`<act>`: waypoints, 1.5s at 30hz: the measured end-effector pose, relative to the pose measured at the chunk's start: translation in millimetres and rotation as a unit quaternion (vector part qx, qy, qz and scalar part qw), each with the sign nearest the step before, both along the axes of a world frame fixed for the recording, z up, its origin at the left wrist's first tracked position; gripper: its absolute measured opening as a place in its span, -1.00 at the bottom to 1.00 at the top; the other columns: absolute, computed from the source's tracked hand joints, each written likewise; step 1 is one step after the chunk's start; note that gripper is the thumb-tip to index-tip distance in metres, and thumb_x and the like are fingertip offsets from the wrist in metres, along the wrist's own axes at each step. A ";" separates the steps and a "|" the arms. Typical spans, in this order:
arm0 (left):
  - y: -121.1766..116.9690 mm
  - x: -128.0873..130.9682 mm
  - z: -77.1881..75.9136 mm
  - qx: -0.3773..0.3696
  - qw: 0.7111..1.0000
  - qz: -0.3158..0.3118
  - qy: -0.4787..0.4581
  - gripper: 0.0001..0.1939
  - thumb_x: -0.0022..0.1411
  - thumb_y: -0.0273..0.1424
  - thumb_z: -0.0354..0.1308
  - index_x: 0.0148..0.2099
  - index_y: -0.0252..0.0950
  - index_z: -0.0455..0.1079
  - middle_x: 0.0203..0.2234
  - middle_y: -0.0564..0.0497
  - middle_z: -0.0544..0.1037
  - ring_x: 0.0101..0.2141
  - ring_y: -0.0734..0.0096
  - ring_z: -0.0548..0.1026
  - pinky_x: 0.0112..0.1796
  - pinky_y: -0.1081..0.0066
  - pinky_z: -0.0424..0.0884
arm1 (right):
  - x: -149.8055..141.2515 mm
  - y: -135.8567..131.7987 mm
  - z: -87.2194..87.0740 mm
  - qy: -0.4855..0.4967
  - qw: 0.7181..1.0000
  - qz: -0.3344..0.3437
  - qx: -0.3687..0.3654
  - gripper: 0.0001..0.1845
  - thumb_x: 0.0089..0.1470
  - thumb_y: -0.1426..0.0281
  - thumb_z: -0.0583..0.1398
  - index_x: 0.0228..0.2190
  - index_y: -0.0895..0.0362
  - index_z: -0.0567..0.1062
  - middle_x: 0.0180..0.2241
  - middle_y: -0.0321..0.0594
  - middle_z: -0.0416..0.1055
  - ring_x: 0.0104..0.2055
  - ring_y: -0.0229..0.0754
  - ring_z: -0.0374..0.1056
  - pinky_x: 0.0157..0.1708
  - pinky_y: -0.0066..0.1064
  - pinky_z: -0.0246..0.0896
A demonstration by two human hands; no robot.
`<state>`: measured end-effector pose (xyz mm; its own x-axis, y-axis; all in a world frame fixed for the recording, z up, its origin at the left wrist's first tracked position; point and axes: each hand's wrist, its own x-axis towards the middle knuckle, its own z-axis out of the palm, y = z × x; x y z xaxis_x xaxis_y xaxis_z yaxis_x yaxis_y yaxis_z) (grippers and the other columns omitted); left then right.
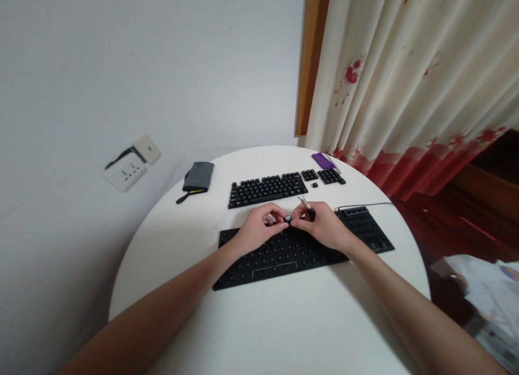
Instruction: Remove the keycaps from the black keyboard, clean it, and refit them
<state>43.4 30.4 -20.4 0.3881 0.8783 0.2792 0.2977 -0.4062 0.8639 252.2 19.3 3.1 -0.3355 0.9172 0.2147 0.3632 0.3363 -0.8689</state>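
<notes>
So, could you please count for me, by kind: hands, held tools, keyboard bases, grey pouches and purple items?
Hands: 2, left hand and right hand
Held tool: 1
Keyboard base: 1
Grey pouch: 1
Purple item: 1
Total: 6

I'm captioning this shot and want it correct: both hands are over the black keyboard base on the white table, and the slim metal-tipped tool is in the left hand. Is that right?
Not quite: the head view shows the slim metal-tipped tool in the right hand, not the left hand. Both hands are over the black keyboard base on the white table.
</notes>
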 end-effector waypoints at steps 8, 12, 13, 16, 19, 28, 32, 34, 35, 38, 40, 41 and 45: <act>0.3 0.4 -0.2 -0.020 1.000 -0.013 0.003 -0.74 0.10 -0.36 0.34 -0.14 -0.28 0.45 -0.43 0.08 0.47 -0.41 0.45 0.41 -0.35 0.43 0.36 | -3.4 -1.7 0.1 0.015 0.999 0.041 0.009 -0.90 0.08 0.45 0.22 -0.36 0.15 0.58 -0.36 -0.25 0.55 -0.30 -0.19 0.38 -0.21 -0.37 0.22; 1.1 0.1 -0.6 -0.015 1.000 -0.006 0.003 -0.76 0.02 -0.33 0.40 -0.27 -0.29 0.46 -0.43 0.08 0.48 -0.41 0.44 0.41 -0.36 0.43 0.34 | -3.2 -2.6 1.4 0.004 0.999 0.041 0.010 -0.90 0.06 0.45 0.25 -0.35 0.13 0.59 -0.40 -0.30 0.54 -0.39 -0.24 0.33 -0.32 -0.42 0.19; 1.3 -0.1 -1.1 -0.019 1.000 -0.007 0.000 -0.74 0.01 -0.32 0.41 -0.28 -0.29 0.45 -0.44 0.08 0.48 -0.41 0.44 0.42 -0.35 0.43 0.34 | -3.0 -2.8 1.4 -0.005 0.999 0.036 0.011 -0.91 0.04 0.45 0.26 -0.35 0.14 0.59 -0.42 -0.31 0.52 -0.43 -0.26 0.30 -0.36 -0.43 0.17; 1.6 -1.0 -2.9 -0.037 0.999 -0.015 -0.003 -0.68 -0.03 -0.26 0.44 -0.30 -0.30 0.44 -0.45 0.07 0.49 -0.41 0.42 0.43 -0.35 0.42 0.35 | -2.1 -3.9 1.7 -0.038 0.998 0.039 0.016 -0.89 0.03 0.46 0.25 -0.35 0.14 0.59 -0.46 -0.34 0.47 -0.49 -0.30 0.21 -0.44 -0.46 0.08; 1.6 -1.9 -3.8 -0.048 0.999 -0.024 -0.004 -0.64 -0.05 -0.23 0.45 -0.30 -0.30 0.42 -0.46 0.07 0.50 -0.42 0.42 0.44 -0.36 0.42 0.36 | -2.2 -5.8 3.1 -0.073 0.995 0.052 0.035 -0.86 0.03 0.50 0.23 -0.34 0.13 0.58 -0.51 -0.38 0.41 -0.50 -0.31 0.17 -0.46 -0.48 0.03; 2.4 -1.2 -0.8 -0.046 0.998 -0.032 -0.016 -0.61 0.00 -0.21 0.42 -0.20 -0.29 0.41 -0.43 0.05 0.51 -0.40 0.39 0.46 -0.32 0.39 0.38 | -2.8 -6.7 2.8 -0.114 0.991 0.031 0.066 -0.95 0.07 0.40 0.27 -0.38 0.13 0.55 -0.49 -0.34 0.44 -0.48 -0.27 0.22 -0.43 -0.46 0.06; 2.9 -2.3 -0.4 -0.044 0.997 -0.029 -0.059 -0.66 0.38 -0.14 0.02 -0.03 -0.29 0.36 -0.44 0.03 0.49 -0.38 0.40 0.48 -0.34 0.41 0.35 | 15.3 8.3 2.4 -0.144 0.985 -0.042 0.086 -0.91 0.08 0.37 0.27 -0.34 0.12 0.56 -0.43 -0.28 0.51 -0.45 -0.22 0.30 -0.38 -0.43 0.13; 3.4 -3.0 -1.0 -0.043 0.996 -0.031 -0.073 -0.60 0.44 -0.11 -0.13 -0.04 -0.30 0.36 -0.44 0.01 0.48 -0.40 0.41 0.46 -0.38 0.43 0.33 | 30.7 23.9 2.8 -0.171 0.973 -0.120 0.098 -0.87 0.07 0.36 0.27 -0.30 0.12 0.58 -0.37 -0.21 0.55 -0.41 -0.18 0.35 -0.34 -0.40 0.17; 3.6 -3.3 -1.5 -0.044 0.995 -0.034 -0.078 -0.58 0.45 -0.11 -0.15 -0.04 -0.30 0.37 -0.44 0.01 0.48 -0.41 0.41 0.46 -0.38 0.43 0.33 | 38.6 33.2 3.2 -0.190 0.963 -0.163 0.100 -0.84 0.06 0.35 0.28 -0.29 0.13 0.58 -0.36 -0.19 0.56 -0.39 -0.15 0.38 -0.34 -0.39 0.18; 4.1 -3.5 -3.3 -0.046 0.995 -0.045 -0.082 -0.58 0.45 -0.11 -0.15 -0.05 -0.31 0.37 -0.45 0.01 0.48 -0.40 0.41 0.46 -0.38 0.43 0.33 | 56.4 61.9 4.1 -0.281 0.925 -0.240 0.084 -0.82 0.05 0.36 0.27 -0.27 0.14 0.59 -0.32 -0.11 0.57 -0.28 -0.07 0.44 -0.30 -0.36 0.19; 4.3 -3.6 -4.7 -0.047 0.995 -0.047 -0.080 -0.58 0.45 -0.11 -0.15 -0.06 -0.31 0.38 -0.46 0.00 0.49 -0.40 0.41 0.46 -0.38 0.42 0.32 | 60.3 78.2 3.5 -0.350 0.906 -0.229 0.064 -0.83 0.06 0.37 0.27 -0.27 0.13 0.59 -0.28 -0.07 0.57 -0.23 -0.03 0.45 -0.29 -0.35 0.19; 4.4 -3.7 -5.3 -0.048 0.995 -0.045 -0.080 -0.57 0.45 -0.10 -0.16 -0.07 -0.31 0.39 -0.46 0.00 0.49 -0.40 0.40 0.46 -0.38 0.42 0.32 | 60.0 84.8 2.5 -0.374 0.900 -0.216 0.053 -0.83 0.05 0.37 0.27 -0.27 0.13 0.59 -0.28 -0.06 0.57 -0.22 -0.03 0.46 -0.29 -0.35 0.19; 4.6 -4.5 -7.4 -0.060 0.994 -0.045 -0.084 -0.53 0.45 -0.08 -0.18 -0.09 -0.31 0.41 -0.46 -0.01 0.50 -0.40 0.39 0.46 -0.37 0.41 0.32 | 53.3 101.7 -4.5 -0.405 0.895 -0.182 0.035 -0.83 0.03 0.39 0.28 -0.28 0.13 0.61 -0.27 -0.04 0.57 -0.23 -0.04 0.47 -0.29 -0.36 0.20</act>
